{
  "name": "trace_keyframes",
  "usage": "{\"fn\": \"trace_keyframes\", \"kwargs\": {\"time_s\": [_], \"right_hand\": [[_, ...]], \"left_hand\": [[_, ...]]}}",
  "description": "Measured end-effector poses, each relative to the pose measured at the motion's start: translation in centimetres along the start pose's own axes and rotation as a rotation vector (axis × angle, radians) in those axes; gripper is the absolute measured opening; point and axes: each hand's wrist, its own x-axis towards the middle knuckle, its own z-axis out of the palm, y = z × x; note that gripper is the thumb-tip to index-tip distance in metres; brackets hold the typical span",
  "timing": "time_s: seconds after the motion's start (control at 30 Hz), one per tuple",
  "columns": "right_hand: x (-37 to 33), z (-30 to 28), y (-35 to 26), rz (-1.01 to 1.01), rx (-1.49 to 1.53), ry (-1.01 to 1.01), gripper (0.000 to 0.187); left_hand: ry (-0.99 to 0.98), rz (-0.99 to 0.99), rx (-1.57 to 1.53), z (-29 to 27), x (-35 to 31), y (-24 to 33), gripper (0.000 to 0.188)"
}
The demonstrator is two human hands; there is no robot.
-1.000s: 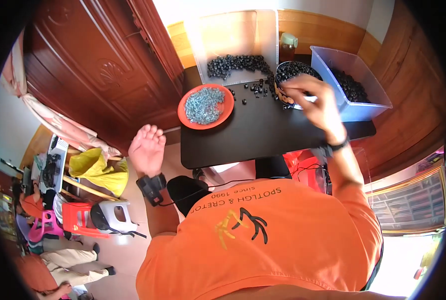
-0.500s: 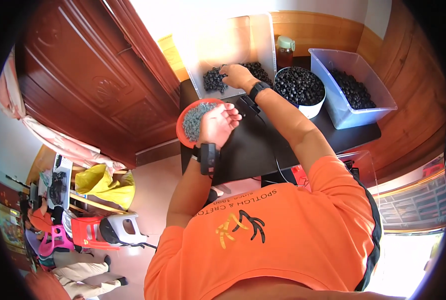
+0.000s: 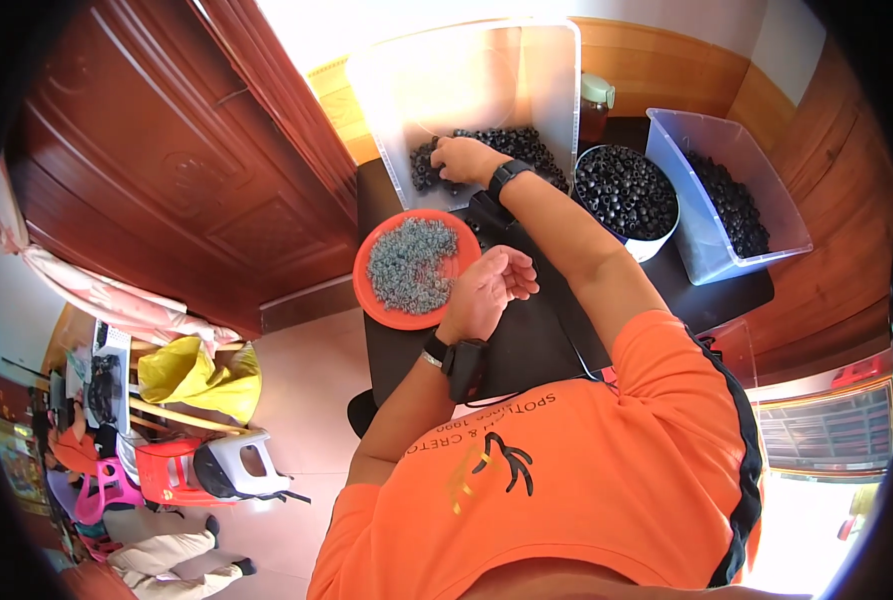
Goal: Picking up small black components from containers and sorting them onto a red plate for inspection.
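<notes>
My right hand [image 3: 464,158] reaches across into a clear plastic tray [image 3: 526,70] and rests on a heap of small black rings [image 3: 526,148], with its fingertips buried among them. A black watch sits on that wrist. My left hand [image 3: 488,290] lies on the black table [image 3: 526,340] just right of an orange plate [image 3: 371,300]. Its fingers are loosely curled and apart, and I see nothing in it. The plate holds a pile of small grey rings [image 3: 409,265]. A black band is on the left wrist.
A white bowl [image 3: 656,245] full of black rings stands right of the tray. A clear bin [image 3: 711,255] with more black pieces is at the far right. A jar [image 3: 594,100] stands behind the bowl. A wooden door [image 3: 166,170] is on the left, with a yellow bag and stools on the floor below.
My right hand moved left from the white bowl into the clear tray. My left hand rose from beside the table and settled next to the orange plate.
</notes>
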Motion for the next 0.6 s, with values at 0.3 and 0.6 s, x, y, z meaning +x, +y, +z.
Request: {"fn": "trace_keyframes", "kwargs": {"time_s": [0.3,0.6], "right_hand": [[-1.6,-0.5,2.9,0.129,0.021,0.112,0.012],[-3.4,-1.6,5.1,0.492,-0.096,0.249,0.022]], "left_hand": [[0.029,0.028,0.011,-0.9,0.5,-0.3,0.033],[0.108,0.106,-0.011,-1.2,0.4,0.2,0.033]]}}
